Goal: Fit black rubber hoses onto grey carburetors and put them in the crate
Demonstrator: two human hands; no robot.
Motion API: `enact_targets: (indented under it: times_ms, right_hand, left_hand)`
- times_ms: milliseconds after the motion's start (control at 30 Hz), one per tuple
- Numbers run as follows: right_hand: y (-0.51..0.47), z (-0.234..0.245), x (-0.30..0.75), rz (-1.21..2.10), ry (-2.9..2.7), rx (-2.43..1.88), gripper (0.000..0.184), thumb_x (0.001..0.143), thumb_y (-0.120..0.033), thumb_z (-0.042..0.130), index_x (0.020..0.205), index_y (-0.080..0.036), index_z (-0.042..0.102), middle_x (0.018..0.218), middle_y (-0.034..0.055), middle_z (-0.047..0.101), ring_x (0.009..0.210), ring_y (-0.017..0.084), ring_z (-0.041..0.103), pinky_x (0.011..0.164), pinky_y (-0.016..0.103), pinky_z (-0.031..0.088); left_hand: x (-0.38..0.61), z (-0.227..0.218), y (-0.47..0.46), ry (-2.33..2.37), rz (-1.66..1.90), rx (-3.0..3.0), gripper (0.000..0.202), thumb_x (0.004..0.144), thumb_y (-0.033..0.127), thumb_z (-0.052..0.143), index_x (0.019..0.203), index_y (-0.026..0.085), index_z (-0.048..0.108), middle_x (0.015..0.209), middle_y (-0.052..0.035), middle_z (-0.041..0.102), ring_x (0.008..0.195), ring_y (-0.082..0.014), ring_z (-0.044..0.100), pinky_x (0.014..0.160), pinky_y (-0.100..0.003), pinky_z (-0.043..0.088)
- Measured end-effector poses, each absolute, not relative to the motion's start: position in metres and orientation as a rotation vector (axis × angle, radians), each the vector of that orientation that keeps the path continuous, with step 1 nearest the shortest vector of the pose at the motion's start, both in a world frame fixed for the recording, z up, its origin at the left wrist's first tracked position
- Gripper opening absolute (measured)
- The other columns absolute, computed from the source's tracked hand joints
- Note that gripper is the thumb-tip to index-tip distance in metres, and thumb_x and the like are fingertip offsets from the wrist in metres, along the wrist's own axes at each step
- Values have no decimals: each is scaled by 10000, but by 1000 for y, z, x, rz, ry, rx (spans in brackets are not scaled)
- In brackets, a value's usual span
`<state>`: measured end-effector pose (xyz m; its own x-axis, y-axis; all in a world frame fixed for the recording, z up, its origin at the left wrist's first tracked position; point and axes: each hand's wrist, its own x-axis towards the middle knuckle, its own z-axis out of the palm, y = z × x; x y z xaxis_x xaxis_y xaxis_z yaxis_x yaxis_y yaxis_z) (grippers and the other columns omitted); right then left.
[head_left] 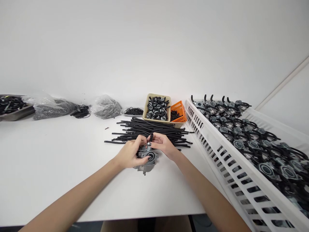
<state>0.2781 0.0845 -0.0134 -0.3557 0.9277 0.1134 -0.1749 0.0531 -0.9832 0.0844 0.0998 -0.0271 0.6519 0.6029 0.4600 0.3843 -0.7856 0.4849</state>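
The left hand [129, 154] is clamped around a carburetor [151, 158] on the desk [48, 145], its long axis running away from the person. The right hand [164, 144], closer to the upright black hose [151, 137], pinches it.

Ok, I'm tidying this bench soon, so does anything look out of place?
One small dark bit lies alone on the white table, left of the loose black hoses, apart from every pile. It is too small to identify.
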Motion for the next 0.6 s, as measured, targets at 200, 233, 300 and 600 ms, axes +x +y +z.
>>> enact_targets:
  times_ms: [200, 233, 300, 600]
  right_hand:
    - [84, -14, 278, 1477, -1383, -840, 359, 641, -374, 835, 859, -164, 641, 831, -4, 620, 768, 130, 625, 818, 300, 493]
    - [84, -14, 278, 1475, -1383, -841, 358, 642, -375, 834, 858, -164, 640, 829, -5, 619, 765, 129, 623, 815, 299, 493]
    - [84, -14, 277, 1472, -1384, -841, 356, 643, -376, 832, 856, -165, 640, 826, -6, 618, 759, 126, 619, 807, 295, 493]
    - [84, -14, 278, 1466, -1398, -841, 338, 663, -378, 819, 863, -169, 643, 836, -2, 621, 764, 130, 619, 820, 303, 493]
  left_hand:
    - [84, -28, 100, 788, 867, 2525, 347, 772, 388, 558, 961, 235, 309, 759, 26, 548, 634, -158, 544, 606, -266, 407]
    - [84, -28, 101, 789, 866, 2524, 349, 772, 387, 560, 961, 235, 309, 757, 27, 544, 628, -156, 537, 603, -265, 404]
    - [84, -28, 101, 793, 864, 2521, 351, 768, 383, 563, 960, 234, 310, 759, 27, 541, 626, -155, 531, 603, -265, 400]
    - [84, -28, 100, 791, 862, 2509, 355, 784, 404, 562, 970, 236, 311, 776, 22, 548, 626, -154, 530, 608, -266, 402]
